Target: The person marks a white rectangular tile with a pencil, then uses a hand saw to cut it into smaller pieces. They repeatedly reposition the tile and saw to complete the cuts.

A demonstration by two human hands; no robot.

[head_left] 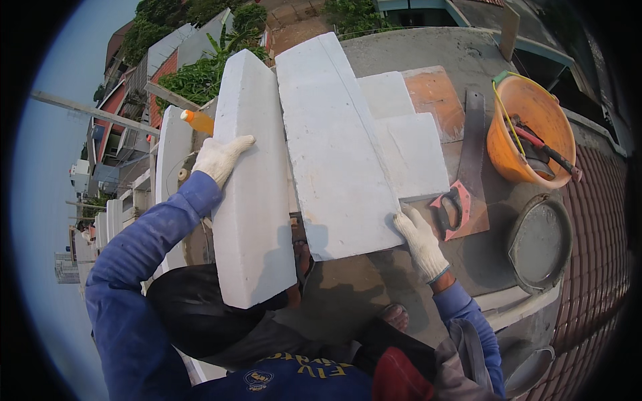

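Observation:
A long white lightweight concrete block (pixel 249 174) stands on the left, tilted so that its front face and side show. My left hand (pixel 223 159), in a cream knitted glove, grips its left edge, with the thumb laid across the face. Just to its right is a wider white concrete block (pixel 338 154) with a thin line running down near its right edge. My right hand (pixel 421 242), gloved alike, holds that block by its lower right corner; some fingertips are hidden. Smaller white block pieces (pixel 411 154) lie behind and right of the wide block.
A hand saw (pixel 473 144) with a red handle lies on a brownish board (pixel 435 100). Farther right are an orange bucket (pixel 535 164) with tools inside and a round grey mortar pan (pixel 540 244). An orange-capped bottle (pixel 198 122) stands left. Roof tiles (pixel 598 220) border the right.

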